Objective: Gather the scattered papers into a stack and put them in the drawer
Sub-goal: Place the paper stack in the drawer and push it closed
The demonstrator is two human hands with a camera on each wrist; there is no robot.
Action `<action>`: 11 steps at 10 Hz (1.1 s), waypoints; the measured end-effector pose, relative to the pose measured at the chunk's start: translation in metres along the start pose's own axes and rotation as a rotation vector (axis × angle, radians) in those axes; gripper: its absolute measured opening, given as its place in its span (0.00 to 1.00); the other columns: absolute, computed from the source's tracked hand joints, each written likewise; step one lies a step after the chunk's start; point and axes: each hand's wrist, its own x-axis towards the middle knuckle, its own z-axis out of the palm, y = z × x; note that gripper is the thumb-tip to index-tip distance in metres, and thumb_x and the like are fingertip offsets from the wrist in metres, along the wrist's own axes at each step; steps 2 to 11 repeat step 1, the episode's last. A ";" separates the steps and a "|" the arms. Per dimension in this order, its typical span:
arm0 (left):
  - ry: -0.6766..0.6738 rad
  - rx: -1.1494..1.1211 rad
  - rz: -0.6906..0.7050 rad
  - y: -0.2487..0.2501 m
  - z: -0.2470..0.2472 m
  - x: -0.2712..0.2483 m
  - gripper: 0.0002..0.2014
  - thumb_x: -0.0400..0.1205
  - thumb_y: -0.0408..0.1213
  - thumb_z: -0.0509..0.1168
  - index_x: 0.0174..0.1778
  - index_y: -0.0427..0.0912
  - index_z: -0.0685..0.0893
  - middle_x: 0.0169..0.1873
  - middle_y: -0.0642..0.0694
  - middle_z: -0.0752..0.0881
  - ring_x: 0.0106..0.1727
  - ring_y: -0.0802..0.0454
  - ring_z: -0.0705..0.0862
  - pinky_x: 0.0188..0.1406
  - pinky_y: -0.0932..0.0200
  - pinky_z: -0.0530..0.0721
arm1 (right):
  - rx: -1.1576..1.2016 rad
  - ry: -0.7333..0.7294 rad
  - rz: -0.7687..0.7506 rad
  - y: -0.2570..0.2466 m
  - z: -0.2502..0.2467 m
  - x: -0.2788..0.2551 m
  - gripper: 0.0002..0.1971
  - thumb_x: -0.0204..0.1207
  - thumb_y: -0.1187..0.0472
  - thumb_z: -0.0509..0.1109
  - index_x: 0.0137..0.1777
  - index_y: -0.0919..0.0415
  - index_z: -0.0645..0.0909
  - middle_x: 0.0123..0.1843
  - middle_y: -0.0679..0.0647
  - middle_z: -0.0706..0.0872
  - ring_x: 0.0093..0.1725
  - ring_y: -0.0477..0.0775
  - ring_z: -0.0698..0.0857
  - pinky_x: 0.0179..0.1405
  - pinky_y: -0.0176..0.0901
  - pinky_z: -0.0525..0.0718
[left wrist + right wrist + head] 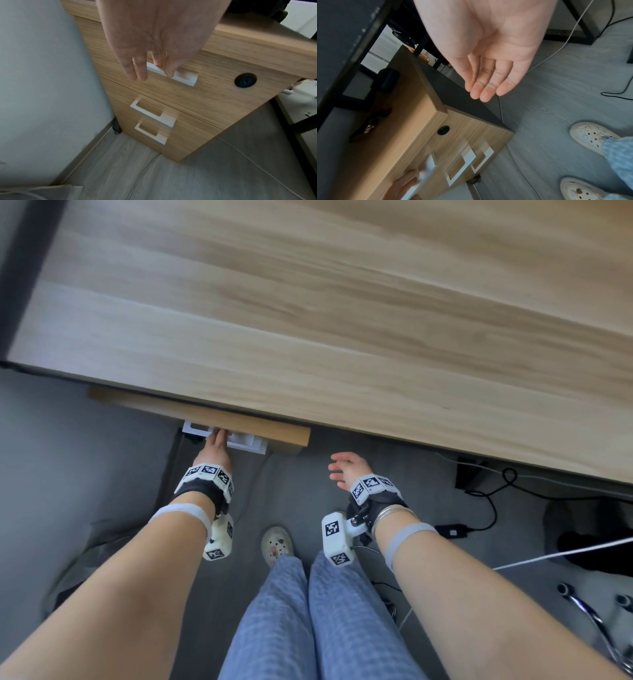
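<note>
**Three drawers, no papers in view**

Three drawer fronts, all flush with one another, face the person on a small wooden cabinet [197,102] tucked under the edge of the wide wooden desk [342,320]. From the head view the desk top shows bare wood; the papers appear in none of the views, so I cannot tell where they lie. My guess is that they are either already inside or somewhere out of frame.

The top drawer [214,83] carries a black round lock [245,80] and a white bar handle [180,77]. The left hand [154,40] reaches down to that handle with straight, close-set fingers [132,71] lying over its left end; whether they touch the bar or hover just above it is unclear, but nothing is curled round it. The right hand [493,56] hangs apart from the cabinet, palm exposed, fingers relaxed and together, holding nothing.

The handle looks rigid and smooth, best hooked from beneath near its middle so the drawer runs straight. Loose sheets would be light, floppy and slippery, best squared up and pinched along one edge with support underneath.
</note>
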 end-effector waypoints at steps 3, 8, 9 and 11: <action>-0.072 0.001 -0.033 0.018 -0.011 -0.008 0.30 0.79 0.21 0.50 0.79 0.43 0.62 0.81 0.42 0.61 0.77 0.39 0.70 0.74 0.46 0.72 | 0.014 0.005 -0.025 -0.009 -0.004 -0.007 0.10 0.81 0.67 0.56 0.51 0.55 0.77 0.35 0.48 0.81 0.30 0.45 0.78 0.29 0.33 0.71; -0.072 0.001 -0.033 0.018 -0.011 -0.008 0.30 0.79 0.21 0.50 0.79 0.43 0.62 0.81 0.42 0.61 0.77 0.39 0.70 0.74 0.46 0.72 | 0.014 0.005 -0.025 -0.009 -0.004 -0.007 0.10 0.81 0.67 0.56 0.51 0.55 0.77 0.35 0.48 0.81 0.30 0.45 0.78 0.29 0.33 0.71; -0.072 0.001 -0.033 0.018 -0.011 -0.008 0.30 0.79 0.21 0.50 0.79 0.43 0.62 0.81 0.42 0.61 0.77 0.39 0.70 0.74 0.46 0.72 | 0.014 0.005 -0.025 -0.009 -0.004 -0.007 0.10 0.81 0.67 0.56 0.51 0.55 0.77 0.35 0.48 0.81 0.30 0.45 0.78 0.29 0.33 0.71; -0.072 0.001 -0.033 0.018 -0.011 -0.008 0.30 0.79 0.21 0.50 0.79 0.43 0.62 0.81 0.42 0.61 0.77 0.39 0.70 0.74 0.46 0.72 | 0.014 0.005 -0.025 -0.009 -0.004 -0.007 0.10 0.81 0.67 0.56 0.51 0.55 0.77 0.35 0.48 0.81 0.30 0.45 0.78 0.29 0.33 0.71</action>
